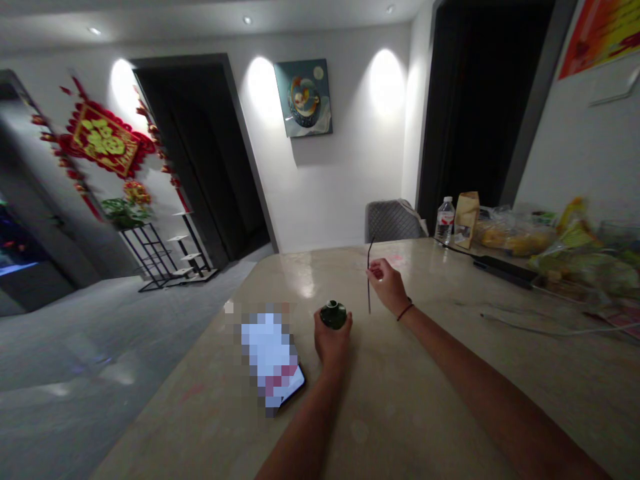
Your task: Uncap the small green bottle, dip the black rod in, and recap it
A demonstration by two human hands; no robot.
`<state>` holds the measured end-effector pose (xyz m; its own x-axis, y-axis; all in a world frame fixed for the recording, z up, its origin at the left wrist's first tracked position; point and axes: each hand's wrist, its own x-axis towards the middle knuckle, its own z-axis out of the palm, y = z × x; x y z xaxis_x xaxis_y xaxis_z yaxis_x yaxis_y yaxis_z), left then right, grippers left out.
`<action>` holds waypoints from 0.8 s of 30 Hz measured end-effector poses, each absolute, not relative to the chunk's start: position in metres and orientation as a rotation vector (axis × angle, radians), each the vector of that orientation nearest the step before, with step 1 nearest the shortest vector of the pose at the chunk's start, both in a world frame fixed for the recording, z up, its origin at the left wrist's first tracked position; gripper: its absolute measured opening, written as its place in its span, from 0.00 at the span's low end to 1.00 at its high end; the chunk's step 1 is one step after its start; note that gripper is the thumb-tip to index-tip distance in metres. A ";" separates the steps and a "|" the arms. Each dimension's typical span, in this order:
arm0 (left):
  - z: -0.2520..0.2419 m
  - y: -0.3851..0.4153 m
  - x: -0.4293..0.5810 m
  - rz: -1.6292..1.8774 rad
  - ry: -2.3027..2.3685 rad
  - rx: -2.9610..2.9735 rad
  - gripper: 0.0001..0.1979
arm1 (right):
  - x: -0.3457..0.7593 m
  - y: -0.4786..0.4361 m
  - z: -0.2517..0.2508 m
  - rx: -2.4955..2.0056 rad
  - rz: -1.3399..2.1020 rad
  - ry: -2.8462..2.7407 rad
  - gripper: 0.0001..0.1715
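Observation:
My left hand (331, 347) is wrapped round a small dark green vase (333, 317) with a narrow, pale-rimmed mouth that faces up. To the right of it and a little farther off, my right hand (390, 285) pinches a thin dark stick (369, 297) between thumb and fingertips. The stick is held nearly upright, with a slight bend towards its top. Its lower end is apart from the vase, to the right of it. A phone (273, 360) with a lit, blurred-out screen lies left of my left hand.
The pale table (400, 413) carries a water bottle (445, 220), a paper bag (467, 217), a black power adapter (505, 271), a white cable (560, 329) and plastic bags (520, 230) along its right side. A grey chair (393, 221) stands at the far edge.

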<state>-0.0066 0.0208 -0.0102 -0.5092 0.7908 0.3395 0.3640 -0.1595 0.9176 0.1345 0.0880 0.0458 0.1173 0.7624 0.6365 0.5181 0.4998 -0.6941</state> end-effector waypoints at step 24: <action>-0.009 0.013 -0.002 1.553 1.762 1.620 0.25 | 0.107 0.060 0.059 -0.828 0.971 -1.607 0.21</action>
<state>-0.0015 0.0134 -0.0088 -0.3271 0.8418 0.4294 0.5319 -0.2116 0.8200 0.1073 0.0604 0.0592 -0.2246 0.8817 0.4149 0.0426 0.4342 -0.8998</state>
